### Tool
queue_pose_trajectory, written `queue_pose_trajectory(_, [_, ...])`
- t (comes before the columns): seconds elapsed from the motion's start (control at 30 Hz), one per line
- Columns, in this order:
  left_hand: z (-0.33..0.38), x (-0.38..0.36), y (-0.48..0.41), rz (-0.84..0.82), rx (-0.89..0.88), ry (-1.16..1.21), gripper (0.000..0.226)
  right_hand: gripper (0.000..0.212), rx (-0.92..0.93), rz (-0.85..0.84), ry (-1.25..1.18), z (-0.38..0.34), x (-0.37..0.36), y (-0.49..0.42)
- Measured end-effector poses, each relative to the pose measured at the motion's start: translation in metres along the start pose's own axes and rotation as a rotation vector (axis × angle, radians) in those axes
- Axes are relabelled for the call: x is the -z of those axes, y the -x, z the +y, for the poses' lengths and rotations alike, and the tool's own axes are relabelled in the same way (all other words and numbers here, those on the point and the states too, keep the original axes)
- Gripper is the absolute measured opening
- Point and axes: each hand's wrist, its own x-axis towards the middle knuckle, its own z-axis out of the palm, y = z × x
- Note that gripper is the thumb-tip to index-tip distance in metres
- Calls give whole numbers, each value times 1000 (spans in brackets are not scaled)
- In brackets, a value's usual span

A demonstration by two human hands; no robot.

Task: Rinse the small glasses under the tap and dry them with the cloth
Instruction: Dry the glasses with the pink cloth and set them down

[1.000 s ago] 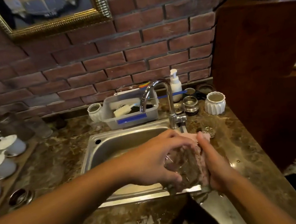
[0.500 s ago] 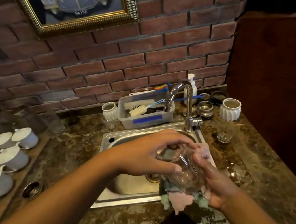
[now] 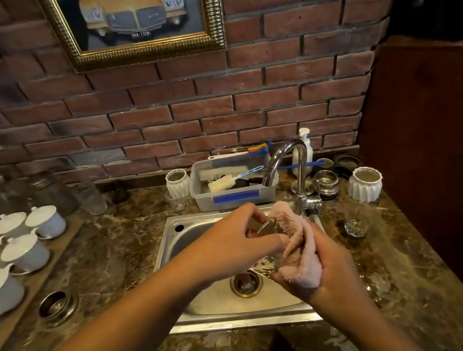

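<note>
Over the steel sink (image 3: 170, 238), my left hand (image 3: 234, 244) grips a small clear glass (image 3: 263, 268) by its rim and side. My right hand (image 3: 327, 263) holds a pink fluffy cloth (image 3: 294, 244) pressed against and into the glass. Most of the glass is hidden by the cloth and my fingers. The curved chrome tap (image 3: 292, 166) stands just behind the hands, with no water seen running. Another small clear glass (image 3: 355, 224) stands on the wet marble counter to the right of the sink.
Behind the sink stands a plastic tub of brushes (image 3: 235, 196), flanked by white ribbed cups (image 3: 365, 184), metal strainers (image 3: 326, 182) and a soap pump (image 3: 304, 140). White lidded teacups (image 3: 22, 251) fill a wooden tray at left. A wooden partition (image 3: 436, 144) bounds the right.
The view has tilted up and the hands have lifted toward the tap. The cloth, earlier under and beside the glass, now wraps over its top in my right hand.
</note>
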Motion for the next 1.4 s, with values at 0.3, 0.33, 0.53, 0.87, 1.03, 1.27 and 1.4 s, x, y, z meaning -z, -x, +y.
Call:
queue_pose_trajectory(0.3, [3, 3, 13, -169, -129, -170, 62, 96, -357, -196, -372, 7, 11, 16])
queue_pose_trajectory(0.33, [3, 3, 14, -191, -149, -184, 63, 89, -390, -219, -506, 8, 10, 19])
queue_pose_trajectory(0.53, [6, 10, 21, -335, -307, -198, 67, 47, -246, -236, -1212, 4, 5, 31])
queue_pose_trajectory(0.87, [2, 14, 17, -198, -342, -108, 55, 69, -452, -117, -808, 4, 8, 18])
queue_pose_trajectory(1.03, [0, 5, 11, 14, -200, 3, 51, 84, -287, 7, -150, -5, 15, 4])
queue_pose_trajectory(1.27, [5, -7, 5, 102, -17, -68, 27, 89, -49, 3, 176, -15, 2, 12])
queue_pose_trajectory(1.4, [4, -4, 15, 40, -149, -68, 17, 87, -268, 29, -118, -19, -6, 6])
